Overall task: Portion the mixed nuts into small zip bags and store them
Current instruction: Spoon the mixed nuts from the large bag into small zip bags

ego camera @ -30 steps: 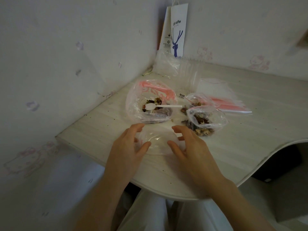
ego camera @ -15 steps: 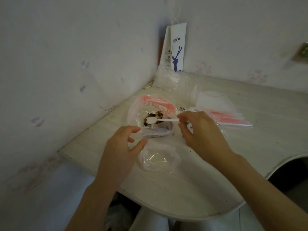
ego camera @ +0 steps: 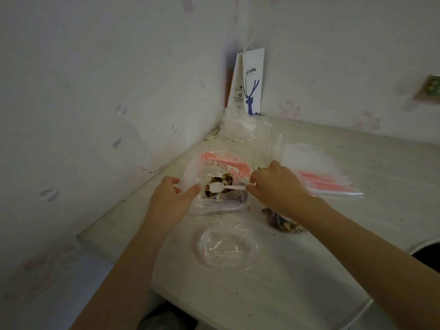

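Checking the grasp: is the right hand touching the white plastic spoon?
Touching. The head view shows the right hand pinching the handle end of the white plastic spoon between thumb and forefinger.

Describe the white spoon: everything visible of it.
The white spoon looks like thin plastic, with an oval bowl and a slim straight handle. It lies roughly level, bowl to the left, over the dark mixed nuts inside the large clear bag with the pink zip strip. The bowl shows plain white. The right hand pinches the handle's end; the left hand is clear of the spoon.
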